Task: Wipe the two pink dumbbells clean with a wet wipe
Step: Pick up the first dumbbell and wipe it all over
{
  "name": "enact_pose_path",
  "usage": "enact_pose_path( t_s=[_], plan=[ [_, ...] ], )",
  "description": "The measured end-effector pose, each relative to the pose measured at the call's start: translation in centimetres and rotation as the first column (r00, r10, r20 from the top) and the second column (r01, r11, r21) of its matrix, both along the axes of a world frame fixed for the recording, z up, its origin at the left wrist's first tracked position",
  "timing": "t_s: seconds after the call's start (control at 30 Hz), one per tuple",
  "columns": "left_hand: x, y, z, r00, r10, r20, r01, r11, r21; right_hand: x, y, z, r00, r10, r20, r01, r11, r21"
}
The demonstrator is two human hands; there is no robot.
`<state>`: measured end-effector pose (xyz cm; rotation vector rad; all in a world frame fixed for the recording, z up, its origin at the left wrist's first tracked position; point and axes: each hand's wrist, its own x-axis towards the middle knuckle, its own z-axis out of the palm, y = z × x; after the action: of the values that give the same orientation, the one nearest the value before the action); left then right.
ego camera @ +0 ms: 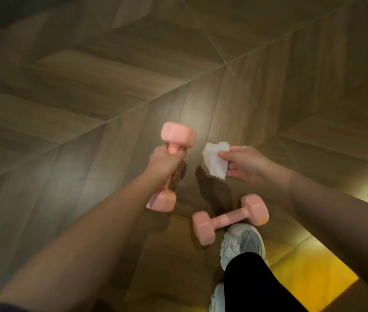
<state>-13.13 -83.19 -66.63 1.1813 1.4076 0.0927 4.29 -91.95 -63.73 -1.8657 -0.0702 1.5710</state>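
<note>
**One dumbbell up, one waiting on the floor**

We hold the first dumbbell [178, 135] up in the air with our left hand [162, 159]. The fingers are curled tight round the thin bar in the middle. That leaves the two fat ends sticking out free, one above the hand and one below. We think this is on purpose, because the ends are bare and easy to rub. The dumbbell is tilted, with its top end pointing away from us.

Our right hand [243, 163] pinches the wipe [215, 161] between thumb and fingers. The wipe is white and crumpled and hangs down from the pinch. It is just beside the top end of the first dumbbell but not touching it.

The second dumbbell [228, 218] lies on its side on the wooden floor [88, 97], under our right hand. No hand is on it. One end is right by the toe of our white shoe [242, 242], and we cannot tell if they touch. We guess it is kept close so we can grab it when its turn comes. Its ends seem to have flat sides, so it should not roll away.

We cannot tell if either dumbbell is clean.
</note>
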Motion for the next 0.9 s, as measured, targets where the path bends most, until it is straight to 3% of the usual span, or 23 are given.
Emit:
enact_pose_path(
  t_s=[0.13, 0.27, 0.33, 0.47, 0.7, 0.8, 0.9],
  plan=[
    [-5.8, -0.3, 9.0, 0.997, -0.024, 0.068, 0.017, 0.995, 0.094, -4.3, 1.7, 8.3, 0.991, 0.131, 0.014, -0.131, 0.98, 0.148],
    [-11.8, -2.1, 20.2, 0.993, -0.039, 0.113, 0.015, 0.978, 0.207, -9.7, 2.5, 17.9, 0.966, 0.214, 0.142, -0.248, 0.922, 0.297],
    [-14.6, -4.0, 25.4, 0.99, -0.036, 0.14, 0.001, 0.971, 0.239, -12.4, 2.0, 22.4, 0.967, 0.209, 0.144, -0.249, 0.892, 0.377],
    [-18.9, -8.9, 32.3, 0.964, 0.076, 0.256, -0.127, 0.973, 0.19, -17.1, -0.9, 28.9, 0.988, 0.157, -0.002, -0.132, 0.836, 0.532],
    [-21.3, -13.7, 33.6, 0.911, 0.255, 0.323, -0.305, 0.945, 0.116, -20.6, -4.8, 29.8, 0.996, 0.056, -0.071, -0.007, 0.833, 0.553],
    [-21.6, -14.0, 32.5, 0.906, 0.259, 0.335, -0.306, 0.947, 0.097, -20.8, -4.5, 29.0, 1.0, 0.019, -0.022, -0.004, 0.84, 0.542],
    [-21.4, -13.8, 31.7, 0.919, 0.221, 0.326, -0.259, 0.963, 0.076, -20.4, -4.0, 28.6, 0.994, 0.07, 0.09, -0.107, 0.841, 0.531]
  ],
)
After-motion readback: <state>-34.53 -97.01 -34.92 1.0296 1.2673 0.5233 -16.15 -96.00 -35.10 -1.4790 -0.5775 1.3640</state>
